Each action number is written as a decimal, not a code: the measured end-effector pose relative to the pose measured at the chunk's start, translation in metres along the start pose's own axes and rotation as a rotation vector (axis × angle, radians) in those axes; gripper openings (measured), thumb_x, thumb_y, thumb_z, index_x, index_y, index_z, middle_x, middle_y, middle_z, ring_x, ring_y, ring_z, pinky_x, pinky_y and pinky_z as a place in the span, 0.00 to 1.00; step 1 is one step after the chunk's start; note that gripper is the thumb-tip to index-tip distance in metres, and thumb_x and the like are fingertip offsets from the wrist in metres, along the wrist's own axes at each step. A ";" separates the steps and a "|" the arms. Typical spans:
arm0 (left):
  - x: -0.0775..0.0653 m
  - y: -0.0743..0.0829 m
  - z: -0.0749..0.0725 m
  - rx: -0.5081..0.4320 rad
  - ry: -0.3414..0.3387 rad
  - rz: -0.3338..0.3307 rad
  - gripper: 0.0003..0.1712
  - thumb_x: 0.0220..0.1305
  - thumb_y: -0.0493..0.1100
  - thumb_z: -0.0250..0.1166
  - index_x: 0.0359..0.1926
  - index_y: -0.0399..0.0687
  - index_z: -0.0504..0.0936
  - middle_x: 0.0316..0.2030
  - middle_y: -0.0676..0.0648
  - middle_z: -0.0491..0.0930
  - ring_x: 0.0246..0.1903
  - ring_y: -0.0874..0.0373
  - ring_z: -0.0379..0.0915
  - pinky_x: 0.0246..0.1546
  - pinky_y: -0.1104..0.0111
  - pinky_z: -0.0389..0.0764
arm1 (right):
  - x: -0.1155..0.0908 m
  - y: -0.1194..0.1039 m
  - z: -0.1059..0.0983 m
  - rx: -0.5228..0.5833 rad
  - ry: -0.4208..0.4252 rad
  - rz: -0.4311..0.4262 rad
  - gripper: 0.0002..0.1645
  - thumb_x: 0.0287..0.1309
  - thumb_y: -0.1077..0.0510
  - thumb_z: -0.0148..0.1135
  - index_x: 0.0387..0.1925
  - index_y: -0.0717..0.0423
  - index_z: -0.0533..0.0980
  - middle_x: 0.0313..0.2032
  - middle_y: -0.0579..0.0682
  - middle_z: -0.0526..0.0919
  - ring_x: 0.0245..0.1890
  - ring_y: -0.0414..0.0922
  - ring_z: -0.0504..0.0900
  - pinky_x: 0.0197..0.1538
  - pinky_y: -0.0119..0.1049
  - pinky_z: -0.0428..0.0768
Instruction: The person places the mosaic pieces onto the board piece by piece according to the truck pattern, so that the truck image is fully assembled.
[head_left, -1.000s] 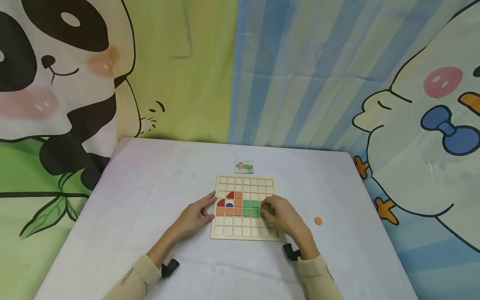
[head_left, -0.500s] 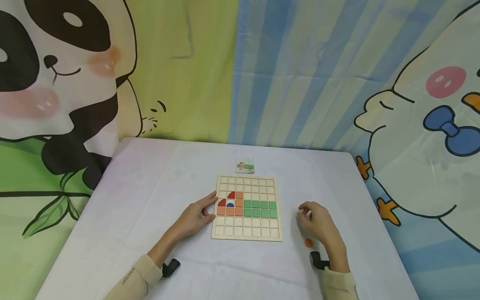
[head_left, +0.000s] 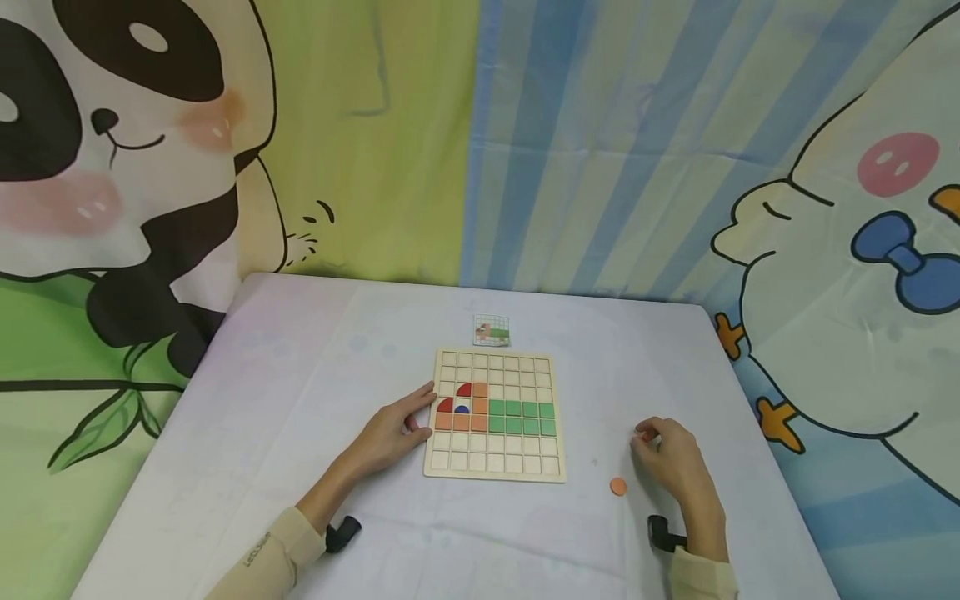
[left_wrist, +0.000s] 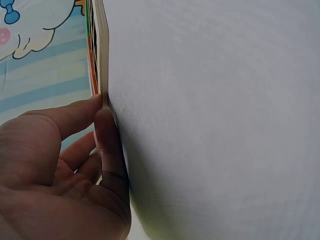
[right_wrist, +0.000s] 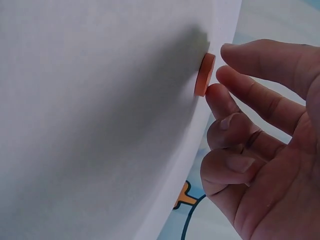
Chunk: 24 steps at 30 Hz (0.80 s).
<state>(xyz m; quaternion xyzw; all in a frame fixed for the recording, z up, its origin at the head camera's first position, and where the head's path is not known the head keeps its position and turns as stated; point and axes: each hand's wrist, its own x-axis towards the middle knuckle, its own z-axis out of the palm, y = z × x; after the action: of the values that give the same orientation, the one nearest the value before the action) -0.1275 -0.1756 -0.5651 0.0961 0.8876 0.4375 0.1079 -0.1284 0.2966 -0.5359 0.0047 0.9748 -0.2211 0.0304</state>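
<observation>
In the head view my left hand touches the left edge of a light wooden grid board, its thumb lower and its index finger higher. The left wrist view shows these fingertips right at the board's edge. Red, orange and green tiles and a blue half-round piece fill some squares. My right hand is over the tablecloth to the right of the board, fingers loosely bent. An orange disc lies right at its fingertips in the right wrist view.
A second orange disc lies between the board and my right wrist. Behind the board is a small picture card with a gridded design. Black wrist cameras sit on both wrists. A printed curtain stands behind the table.
My right hand has left the board's green tiles and moved right, over where one orange disc lay. The other disc, hidden by the wrist before, shows now. My left hand stays at the edge.
</observation>
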 end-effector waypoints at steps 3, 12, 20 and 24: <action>0.000 0.000 0.001 0.008 0.003 -0.002 0.38 0.69 0.38 0.71 0.78 0.45 0.70 0.83 0.52 0.61 0.33 0.63 0.69 0.43 0.71 0.69 | -0.002 0.004 0.000 -0.008 0.005 -0.006 0.13 0.65 0.59 0.68 0.47 0.64 0.84 0.39 0.58 0.85 0.34 0.47 0.76 0.37 0.38 0.73; 0.001 -0.001 0.002 -0.006 0.003 0.006 0.38 0.69 0.37 0.71 0.78 0.45 0.70 0.83 0.51 0.61 0.32 0.64 0.69 0.39 0.71 0.69 | -0.008 0.008 -0.005 -0.047 -0.043 0.011 0.18 0.68 0.54 0.69 0.49 0.65 0.85 0.42 0.60 0.85 0.39 0.52 0.80 0.41 0.43 0.77; 0.001 0.000 0.002 -0.010 0.009 0.001 0.39 0.68 0.37 0.71 0.78 0.44 0.70 0.83 0.49 0.61 0.32 0.63 0.68 0.35 0.71 0.69 | -0.011 0.010 -0.006 -0.029 -0.061 -0.011 0.18 0.65 0.57 0.71 0.50 0.66 0.84 0.41 0.59 0.84 0.36 0.48 0.76 0.37 0.38 0.74; 0.000 0.000 0.002 -0.005 0.009 -0.005 0.39 0.69 0.37 0.71 0.78 0.44 0.70 0.83 0.50 0.61 0.32 0.63 0.68 0.35 0.71 0.69 | -0.010 0.012 -0.005 -0.026 -0.053 -0.025 0.18 0.62 0.58 0.73 0.49 0.67 0.84 0.40 0.59 0.84 0.35 0.47 0.76 0.36 0.37 0.73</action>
<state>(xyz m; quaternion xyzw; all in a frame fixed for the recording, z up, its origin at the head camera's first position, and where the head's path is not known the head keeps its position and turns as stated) -0.1268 -0.1741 -0.5664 0.0915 0.8872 0.4398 0.1051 -0.1183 0.3097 -0.5355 -0.0135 0.9764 -0.2087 0.0534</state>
